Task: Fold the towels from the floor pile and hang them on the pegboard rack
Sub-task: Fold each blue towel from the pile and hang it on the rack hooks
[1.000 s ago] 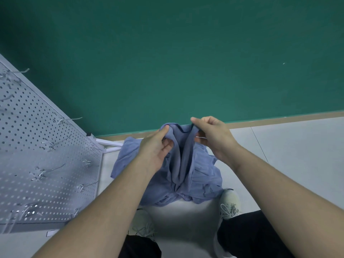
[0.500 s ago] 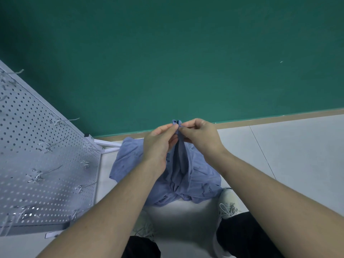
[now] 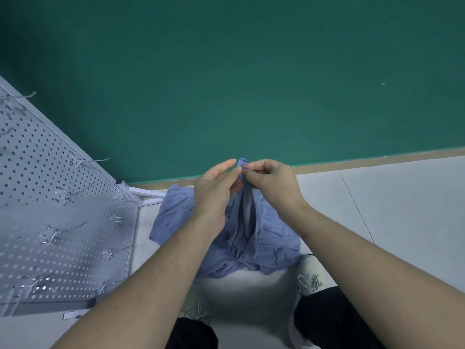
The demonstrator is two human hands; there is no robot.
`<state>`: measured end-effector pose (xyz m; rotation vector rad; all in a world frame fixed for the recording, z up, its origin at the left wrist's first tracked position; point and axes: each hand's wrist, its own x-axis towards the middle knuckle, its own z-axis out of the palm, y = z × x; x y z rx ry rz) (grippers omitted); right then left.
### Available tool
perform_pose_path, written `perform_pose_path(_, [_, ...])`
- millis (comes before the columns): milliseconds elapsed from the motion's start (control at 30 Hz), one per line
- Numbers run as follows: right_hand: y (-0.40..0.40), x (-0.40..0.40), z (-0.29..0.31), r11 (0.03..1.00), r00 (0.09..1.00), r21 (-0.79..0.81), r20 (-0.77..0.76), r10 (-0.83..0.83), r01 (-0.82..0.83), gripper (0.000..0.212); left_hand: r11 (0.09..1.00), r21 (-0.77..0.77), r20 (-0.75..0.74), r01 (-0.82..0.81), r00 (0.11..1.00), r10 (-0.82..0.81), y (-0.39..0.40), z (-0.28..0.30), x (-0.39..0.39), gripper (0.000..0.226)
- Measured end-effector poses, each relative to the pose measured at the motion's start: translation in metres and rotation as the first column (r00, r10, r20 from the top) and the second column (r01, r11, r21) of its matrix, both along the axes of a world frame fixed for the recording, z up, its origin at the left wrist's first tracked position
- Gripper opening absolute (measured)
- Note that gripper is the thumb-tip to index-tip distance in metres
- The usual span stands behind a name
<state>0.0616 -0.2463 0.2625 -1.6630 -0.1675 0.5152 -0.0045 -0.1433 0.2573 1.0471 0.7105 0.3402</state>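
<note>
At twelve o'clock from the person's body, just in front of the green wall's skirting, both hands meet at the top of a blue towel (image 3: 247, 222) that hangs from them in a long drape. The right hand (image 3: 273, 185) pinches the towel's upper corner between thumb and curled fingers, so that grip is clamped on cloth; the left hand (image 3: 214, 192) lies just beside it at nine o'clock, its fingers fairly straight and touching the same bunched edge, though whether it truly pinches the fabric is hidden by its own palm. The towel's long axis runs from that raised corner straight down toward six o'clock, where its lower folds spread over the floor pile (image 3: 176, 217) of the same blue cloth, between the two white shoes (image 3: 308, 275). As a judgement, folding is only starting: the held corners are together, and the next move likely needs the hands to part along the top edge to open the cloth. The pegboard rack (image 3: 57, 222) stands at nine o'clock, its wire hooks (image 3: 73, 229) bare, nearer the left hand, which suits it for hanging.
</note>
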Motion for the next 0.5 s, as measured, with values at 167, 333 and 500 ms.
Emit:
perform_pose_path(167, [0.001, -0.005, 0.0, 0.995, 0.995, 0.028, -0.035, 0.093, -0.092, 0.023, 0.998, 0.02, 0.029, -0.056, 0.998, 0.056, 0.002, 0.003, -0.002, 0.027])
perform_pose_path(333, [-0.001, -0.006, 0.006, 0.967, 0.968, 0.15, -0.111, 0.224, -0.207, 0.036, 0.988, 0.147, 0.025, -0.055, 0.998, 0.052, 0.007, 0.002, -0.003, 0.031])
perform_pose_path(500, [-0.009, 0.003, 0.01, 0.961, 0.951, 0.148, -0.172, 0.257, -0.233, 0.026, 0.935, 0.345, -0.068, 0.083, 0.996, -0.063, 0.016, -0.001, -0.004, 0.027])
